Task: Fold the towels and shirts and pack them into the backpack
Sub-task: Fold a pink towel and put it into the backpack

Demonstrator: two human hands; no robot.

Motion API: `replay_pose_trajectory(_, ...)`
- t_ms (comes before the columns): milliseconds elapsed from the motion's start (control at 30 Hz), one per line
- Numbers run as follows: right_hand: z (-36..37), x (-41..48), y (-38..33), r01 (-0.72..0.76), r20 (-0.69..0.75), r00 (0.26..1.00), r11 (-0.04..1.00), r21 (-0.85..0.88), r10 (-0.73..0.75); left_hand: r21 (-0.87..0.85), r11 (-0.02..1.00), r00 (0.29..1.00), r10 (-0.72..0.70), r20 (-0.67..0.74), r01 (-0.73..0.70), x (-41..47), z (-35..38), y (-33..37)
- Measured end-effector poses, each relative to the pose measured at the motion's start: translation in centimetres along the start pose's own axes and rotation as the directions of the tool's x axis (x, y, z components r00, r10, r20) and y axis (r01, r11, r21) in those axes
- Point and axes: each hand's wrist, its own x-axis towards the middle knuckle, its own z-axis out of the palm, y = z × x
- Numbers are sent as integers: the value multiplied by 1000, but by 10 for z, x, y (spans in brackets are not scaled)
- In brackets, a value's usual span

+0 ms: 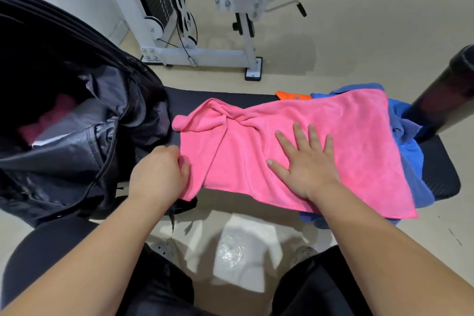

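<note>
Two bare hands are on a pink towel point(295, 151), which lies spread across a black padded bench point(441, 174); its near edge hangs over the front of the bench and its far left corner is rumpled into folds; the left hand point(159, 169) is at the towel's left edge with its fingers point(183, 165) curled in, pinching the cloth there; the right hand point(305, 161) lies flat on the middle of the towel, palm down, with straight spread fingers point(298, 133) that grip nothing. Under the towel's right end sits a heap of blue cloths point(410, 151), partly covered by it; an orange cloth point(289, 95) peeks out at the towel's far edge. A black backpack point(64, 161) stands open at the left end of the bench, just beside the left hand; inside its mouth a dark pink item point(48, 120) and a grey item point(77, 120) show, dim in the shadow. A black padded roller point(446, 95) rises at the bench's right end; a white gym machine point(205, 55) stands on the pale floor point(333, 46) beyond.
</note>
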Motion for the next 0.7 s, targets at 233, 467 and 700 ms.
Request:
replay_pose_trajectory(233,-7,3,-3,-41,51,998,998,44,39,-66,997,998,-40,44,43,-1,12,0)
replay_pose_trajectory(467,-55,17,-74,207,-76,978,959,194,-196,-208,975,997,72,-28,-76,-3,21,4)
replay_pose_trajectory(700,-79,53,-155,530,38,845,845,66,-533,-428,902,998,56,-3,-52,-11,14,0)
